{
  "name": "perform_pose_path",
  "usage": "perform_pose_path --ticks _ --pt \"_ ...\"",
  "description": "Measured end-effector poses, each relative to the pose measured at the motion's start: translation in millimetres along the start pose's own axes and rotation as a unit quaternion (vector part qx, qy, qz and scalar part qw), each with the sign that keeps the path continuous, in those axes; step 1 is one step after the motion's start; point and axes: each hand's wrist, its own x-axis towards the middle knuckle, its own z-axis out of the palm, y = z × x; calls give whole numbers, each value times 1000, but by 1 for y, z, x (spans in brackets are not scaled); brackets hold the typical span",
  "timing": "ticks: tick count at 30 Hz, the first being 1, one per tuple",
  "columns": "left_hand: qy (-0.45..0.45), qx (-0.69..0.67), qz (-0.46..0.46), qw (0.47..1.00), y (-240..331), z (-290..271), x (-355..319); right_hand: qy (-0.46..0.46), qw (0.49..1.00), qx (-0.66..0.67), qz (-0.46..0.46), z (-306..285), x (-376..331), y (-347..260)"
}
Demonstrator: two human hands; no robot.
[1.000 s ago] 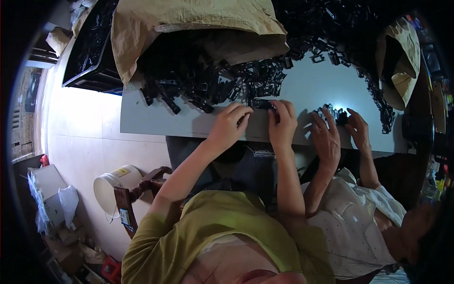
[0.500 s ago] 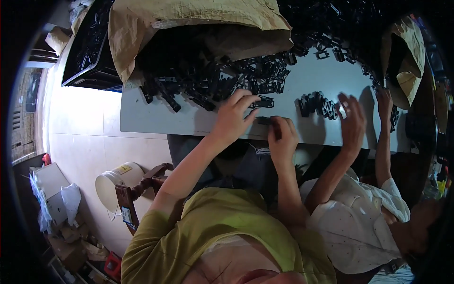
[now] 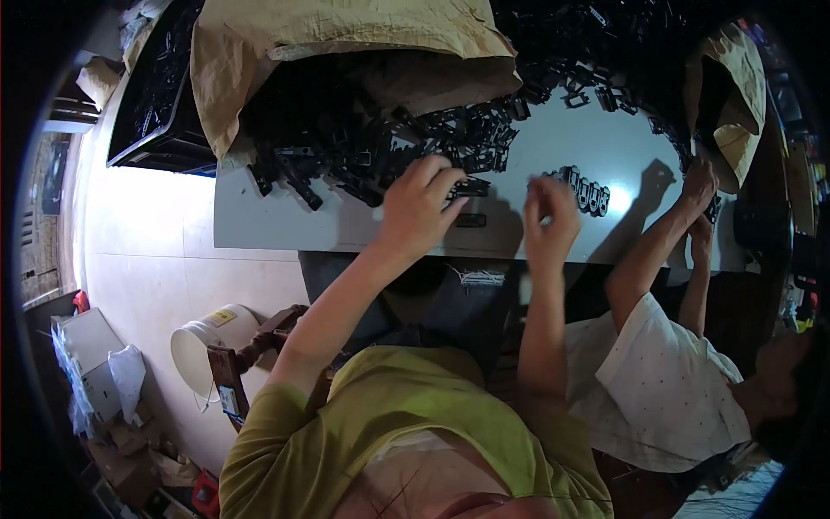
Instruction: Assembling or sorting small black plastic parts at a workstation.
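My left hand (image 3: 417, 208) is above the table, thumb and fingers bent but apart. Its fingertips are at the left end of a small black plastic part (image 3: 475, 187), which they partly cover. Closer to me, just past the thumb, lies another black plastic part (image 3: 471, 221). My right hand (image 3: 553, 221), slightly blurred, is raised with its fingers curled toward the thumb; whatever they may hold cannot be made out. Beyond it, to the right, stands a row of black parts with pale oval openings (image 3: 591, 195), its left end partly covered by this hand.
Loose black parts (image 3: 484, 138) are heaped along the back beside a brown paper bag (image 3: 354, 26). A black crate (image 3: 164, 130) stands at the left. On the right, a co-worker's hands (image 3: 702, 186) are near another paper bag (image 3: 750, 95). A white bucket (image 3: 194, 350) is on the floor.
My right hand has left the nearer black part and moved right, toward the row. My left hand has hardly moved. The co-worker's nearer hand has gone from the row to the right-hand bag.
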Motion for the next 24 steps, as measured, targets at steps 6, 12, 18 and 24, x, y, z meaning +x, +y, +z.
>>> perform_pose_path --ticks 6,12,18,24 --pt "-56 6 -81 995 -13 -14 -40 29 957 -288 22 5 142 92" --pt "-50 15 -68 996 -12 -8 -51 -57 963 -234 -118 45 160 105" --pt "-42 20 -39 998 -12 -4 -44 -139 962 -200 -124 27 103 71" --pt "-41 3 -21 999 -15 0 -45 -213 976 14 -37 -9 97 36"
